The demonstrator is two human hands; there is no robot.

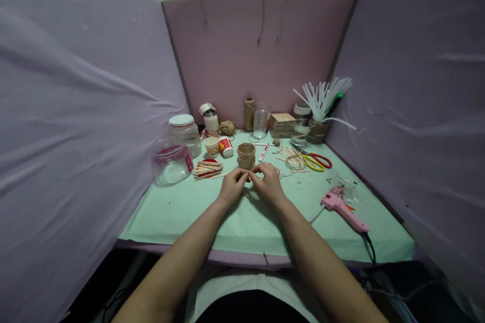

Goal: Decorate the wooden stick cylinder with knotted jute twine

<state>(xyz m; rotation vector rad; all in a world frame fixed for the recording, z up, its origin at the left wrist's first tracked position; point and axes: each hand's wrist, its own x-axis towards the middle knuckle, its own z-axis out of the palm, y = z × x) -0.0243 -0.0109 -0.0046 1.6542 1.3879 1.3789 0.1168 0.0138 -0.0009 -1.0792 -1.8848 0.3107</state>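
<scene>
Both hands meet in the middle of the table, just in front of a small brown cup (246, 156) wrapped in twine, which stands upright. My left hand (234, 185) is closed, thumb and forefinger pinched together. My right hand (268, 181) pinches right beside it, fingertips nearly touching. Between them is a small bit of tan twine (288, 175), whose loose strand trails out right of my right hand. The fingers hide most of the held piece. Behind my right hand lies a pink-and-white pen-like tool (264, 153).
Left are wooden sticks (208, 169), paper cups (226, 147) and glass jars (173, 165). Right are scissors (316, 161), a pink glue gun (345, 208) with its cord, and scraps. Wooden squares (282, 125) and a pot of white glue sticks (319, 132) stand behind.
</scene>
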